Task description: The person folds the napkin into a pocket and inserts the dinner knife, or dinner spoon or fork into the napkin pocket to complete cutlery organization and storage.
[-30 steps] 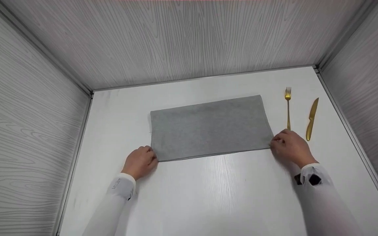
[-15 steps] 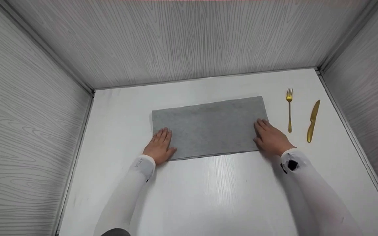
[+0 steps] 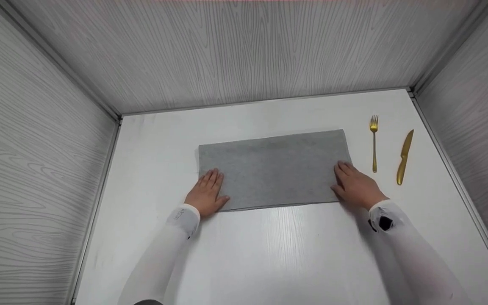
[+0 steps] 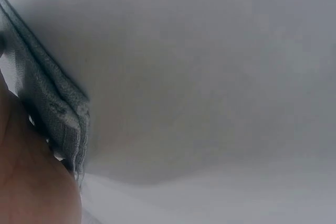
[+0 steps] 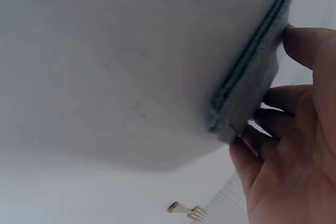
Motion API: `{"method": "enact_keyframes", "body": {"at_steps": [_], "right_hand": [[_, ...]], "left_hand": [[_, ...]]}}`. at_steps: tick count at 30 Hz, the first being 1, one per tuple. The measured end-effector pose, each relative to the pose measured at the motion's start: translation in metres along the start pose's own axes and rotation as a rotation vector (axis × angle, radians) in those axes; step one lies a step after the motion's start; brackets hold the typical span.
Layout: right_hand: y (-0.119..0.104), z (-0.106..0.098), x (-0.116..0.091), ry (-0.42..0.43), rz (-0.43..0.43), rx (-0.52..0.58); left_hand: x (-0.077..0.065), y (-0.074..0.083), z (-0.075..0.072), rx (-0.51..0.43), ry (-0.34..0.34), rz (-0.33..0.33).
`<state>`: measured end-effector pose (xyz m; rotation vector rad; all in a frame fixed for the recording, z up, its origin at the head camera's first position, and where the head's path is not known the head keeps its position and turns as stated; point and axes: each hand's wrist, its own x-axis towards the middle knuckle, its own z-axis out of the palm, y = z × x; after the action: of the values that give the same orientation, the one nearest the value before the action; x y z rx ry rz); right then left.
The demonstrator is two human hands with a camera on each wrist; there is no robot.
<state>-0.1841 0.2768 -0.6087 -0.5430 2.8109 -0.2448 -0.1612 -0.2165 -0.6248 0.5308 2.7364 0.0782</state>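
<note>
The grey cloth (image 3: 275, 171) lies flat, in layers, on the white surface (image 3: 261, 254). The left hand (image 3: 206, 192) rests on its near left corner, fingers extended; the right hand (image 3: 356, 184) rests likewise on the near right corner, neither gripping. Beyond the right hand lie a gold fork (image 3: 374, 146) and, farther right, a knife (image 3: 403, 157).

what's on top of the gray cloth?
Left hand and right hand rest on the gray cloth, one at each end; nothing else shows on it. Parts under the hands are covered, as is the table beneath it.
</note>
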Motion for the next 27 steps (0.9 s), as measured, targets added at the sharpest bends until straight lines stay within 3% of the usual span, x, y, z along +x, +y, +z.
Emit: {"method": "enact_keyframes", "body": {"at_steps": [5,9,14,19,27], "right_hand": [[-0.003,-0.004,-0.006,-0.03,0.021,-0.022],[-0.005,-0.01,-0.004,-0.03,0.033,-0.02],[-0.015,-0.015,0.011,0.06,-0.003,-0.056],[-0.051,-0.014,0.047,0.161,-0.111,-0.065],[-0.107,-0.004,0.111,0.168,-0.17,-0.075]], "left_hand": [[-0.001,0.003,-0.001,0.034,-0.011,0.004],[0.001,0.011,-0.012,0.028,-0.019,-0.022],[0.014,0.031,-0.031,0.047,0.014,-0.045],[0.049,0.062,-0.041,0.072,0.073,0.005],[0.117,0.106,-0.04,0.121,0.159,0.003]]}}
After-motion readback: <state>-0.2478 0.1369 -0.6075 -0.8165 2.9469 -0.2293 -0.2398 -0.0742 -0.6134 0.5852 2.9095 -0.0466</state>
